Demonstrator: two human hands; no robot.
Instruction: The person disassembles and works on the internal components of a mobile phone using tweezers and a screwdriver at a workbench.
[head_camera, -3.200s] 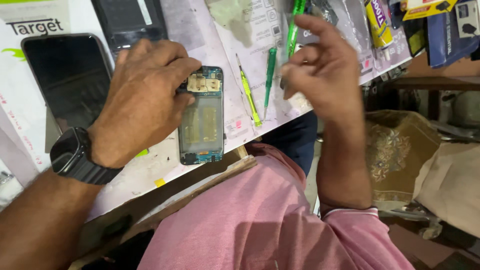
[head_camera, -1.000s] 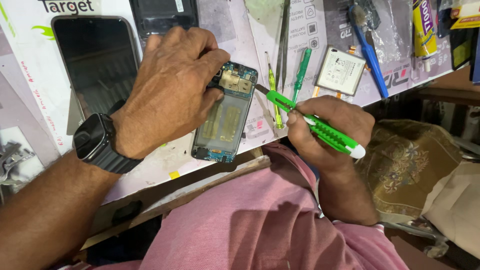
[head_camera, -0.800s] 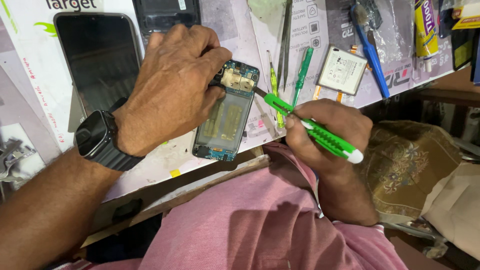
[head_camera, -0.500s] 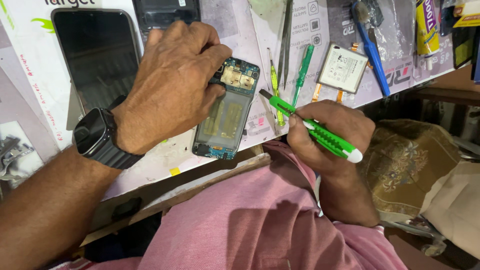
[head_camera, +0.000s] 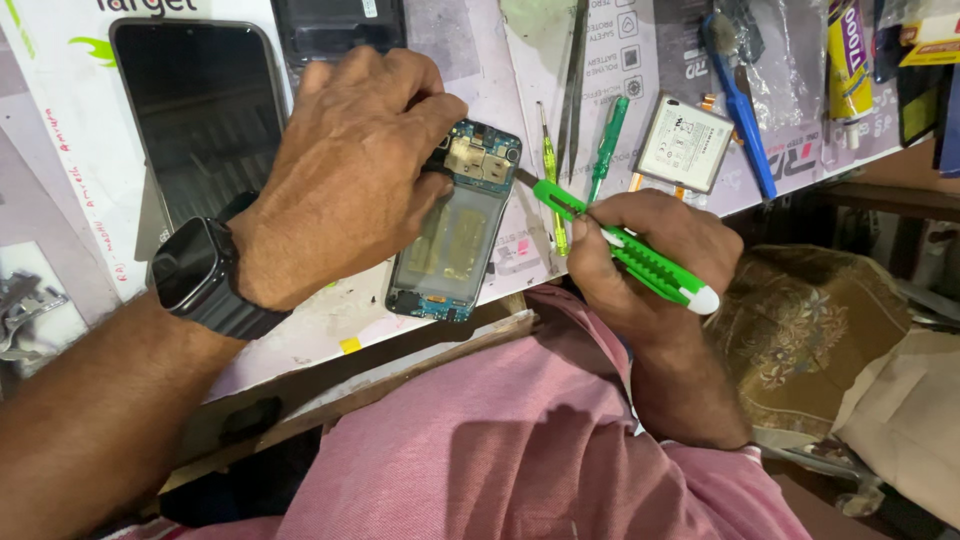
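While the left hand is pressing down on the opened phone, fingers curled together over its upper edge, the right hand is gripping a green utility knife, fingers clamped around its handle and blade tip touching the phone's upper right side. The phone is lying flat on the bench, near its front edge, beside a dark screen panel.
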